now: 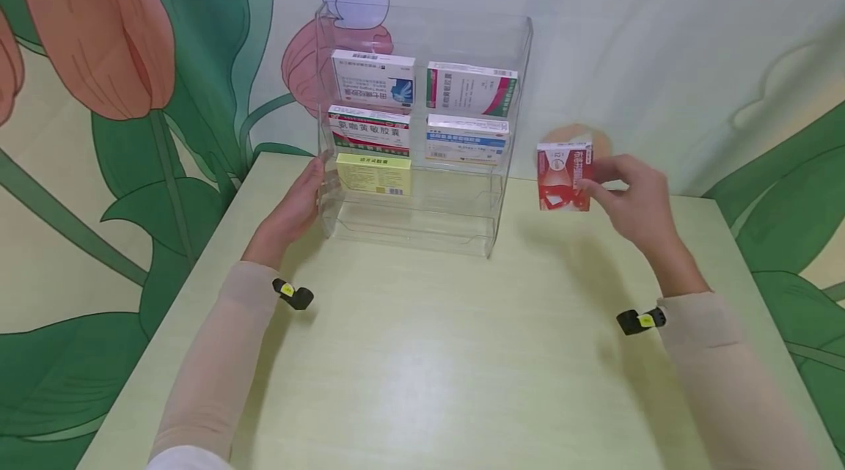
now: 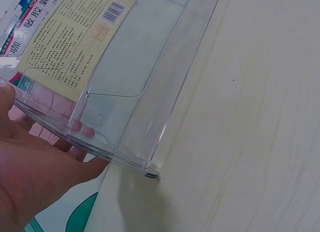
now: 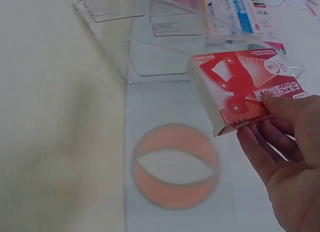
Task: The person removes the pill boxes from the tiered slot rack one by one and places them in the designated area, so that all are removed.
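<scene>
A red medicine box (image 1: 558, 180) is pinched in my right hand (image 1: 637, 195), thumb on its printed front. It is held apart from the rack, to its right; the right wrist view shows the red box (image 3: 245, 89) tilted. My left hand (image 1: 297, 199) grips the left side of a clear acrylic display rack (image 1: 409, 232). In the left wrist view, fingertips (image 2: 89, 132) show through the rack's side panel. On the rack are a yellow box (image 1: 374, 175), a red-and-white box (image 1: 370, 130), a blue-and-white box (image 1: 466, 140) and two upper boxes.
The rack stands on a pale wooden table (image 1: 409, 353), near its back edge. Behind it hangs a cloth (image 1: 634, 37) printed with flowers and leaves. Black wrist cameras (image 1: 293, 295) sit on both sleeves.
</scene>
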### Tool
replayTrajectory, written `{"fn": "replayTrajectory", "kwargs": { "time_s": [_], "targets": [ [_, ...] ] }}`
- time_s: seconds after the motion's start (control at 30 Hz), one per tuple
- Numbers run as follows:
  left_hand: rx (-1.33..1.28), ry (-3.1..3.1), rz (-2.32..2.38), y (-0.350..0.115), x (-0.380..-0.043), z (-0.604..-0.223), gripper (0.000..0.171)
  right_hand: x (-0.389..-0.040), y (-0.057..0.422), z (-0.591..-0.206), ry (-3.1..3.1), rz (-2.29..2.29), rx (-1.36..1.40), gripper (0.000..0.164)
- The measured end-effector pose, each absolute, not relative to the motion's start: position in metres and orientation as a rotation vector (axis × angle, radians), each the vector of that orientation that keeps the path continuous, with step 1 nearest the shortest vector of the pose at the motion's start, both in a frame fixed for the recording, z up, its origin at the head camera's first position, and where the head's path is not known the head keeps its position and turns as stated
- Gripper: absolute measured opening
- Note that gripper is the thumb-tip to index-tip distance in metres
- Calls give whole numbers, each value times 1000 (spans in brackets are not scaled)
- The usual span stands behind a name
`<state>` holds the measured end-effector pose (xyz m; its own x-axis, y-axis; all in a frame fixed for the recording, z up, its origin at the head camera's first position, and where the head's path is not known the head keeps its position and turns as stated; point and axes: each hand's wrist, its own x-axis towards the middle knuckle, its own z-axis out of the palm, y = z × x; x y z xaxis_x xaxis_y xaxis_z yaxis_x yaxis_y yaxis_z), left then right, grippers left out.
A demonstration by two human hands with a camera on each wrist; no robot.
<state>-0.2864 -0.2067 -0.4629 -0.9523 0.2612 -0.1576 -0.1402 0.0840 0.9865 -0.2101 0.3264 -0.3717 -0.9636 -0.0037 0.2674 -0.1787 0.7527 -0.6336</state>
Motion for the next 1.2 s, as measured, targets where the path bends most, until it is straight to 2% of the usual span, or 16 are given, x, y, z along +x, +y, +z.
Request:
{"fn": "replayTrajectory", "kwargs": {
  "time_s": [0.13, 0.47, 0.63, 0.83, 1.2],
  "targets": [
    [111, 2085, 1935, -207, -287, -463, 73, -215, 329, -391, -2736, 1054, 68, 55],
    [121, 2083, 1939, -210, -285, -463, 73, -221, 329, -438, -2779, 1241, -42, 61],
    [126, 2081, 1949, -210, -284, -464, 73, -224, 327, -460, -2771, 1383, -86, 59],
    [155, 2090, 1946, -209, -283, -464, 72, -232, 326, -481, -2821, 1279, -84, 53],
    [115, 2083, 1947, -207, -286, -464, 74, -241, 322, -495, -2896, 1281, -192, 49]
  ]
}}
